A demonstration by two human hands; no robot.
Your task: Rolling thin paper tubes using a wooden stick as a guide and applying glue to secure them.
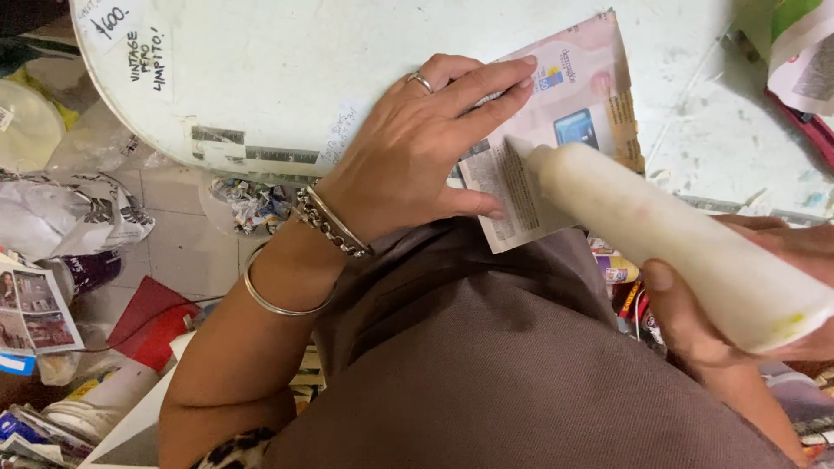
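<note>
My left hand (417, 148) lies flat with fingers spread on a folded printed magazine sheet (578, 108) at the edge of a white round table (287, 61), pressing it down. It wears a ring and bracelets. My right hand (738, 304) grips a white squeeze bottle (678, 239), tilted so its nozzle touches the lower edge of the sheet, just right of my left thumb. My brown-clothed lap fills the lower middle.
Paper labels are stuck on the table's left part. More printed paper (804, 52) lies at the top right. On the tiled floor to the left are crumpled bags (61, 208), magazine pages (35, 308), a red sheet (152, 321) and paper scraps (252, 204).
</note>
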